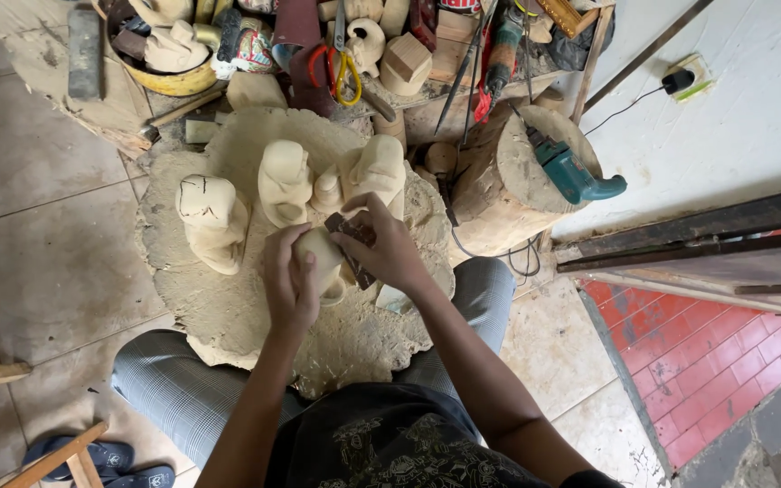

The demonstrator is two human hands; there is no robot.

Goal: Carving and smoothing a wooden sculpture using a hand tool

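A woodcarver's workshop, set up on a tiled floor (pixel 38 226) — a dusty stump slab (pixel 228 307) carries pale, half-shaped wooden figures (pixel 212 221); a cluttered shelf (pixel 427 90) behind holds offcuts, scissors (pixel 341 68) and hand tools; a teal power drill (pixel 571 172) rests on a log round (pixel 499 194); sawdust coats everything.
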